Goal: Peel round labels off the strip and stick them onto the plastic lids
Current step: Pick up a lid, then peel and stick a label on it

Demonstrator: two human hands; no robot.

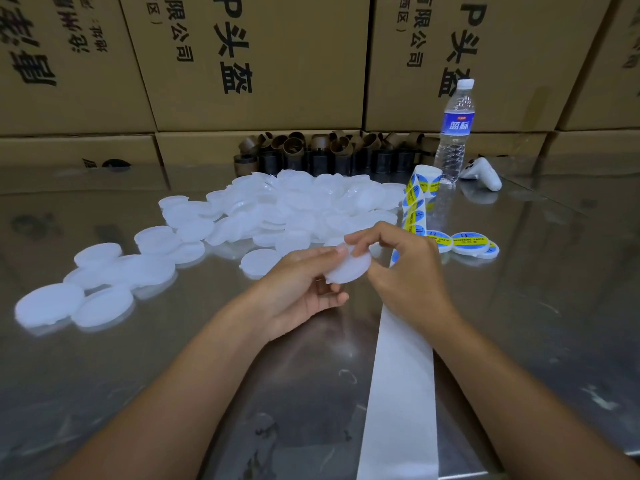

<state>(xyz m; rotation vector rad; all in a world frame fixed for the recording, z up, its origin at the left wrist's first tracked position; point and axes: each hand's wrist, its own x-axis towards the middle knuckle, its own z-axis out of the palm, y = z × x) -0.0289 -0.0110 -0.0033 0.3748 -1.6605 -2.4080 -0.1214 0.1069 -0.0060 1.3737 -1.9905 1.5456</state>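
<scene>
My left hand (pixel 298 289) fingers grasp bare plastic lid (pixel 348 270) above tabletop (pixel 536 306); my right hand (pixel 405 271) fingers pinch its rim. Risk: slick lid slips; label from strip (pixel 414 207) lands off-centre, creased.

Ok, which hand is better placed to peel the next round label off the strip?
Right. The right hand lies directly over the white label strip, with blue and yellow round labels just beyond it, while the left hand grips the white round plastic lid and probably should keep it.
</scene>
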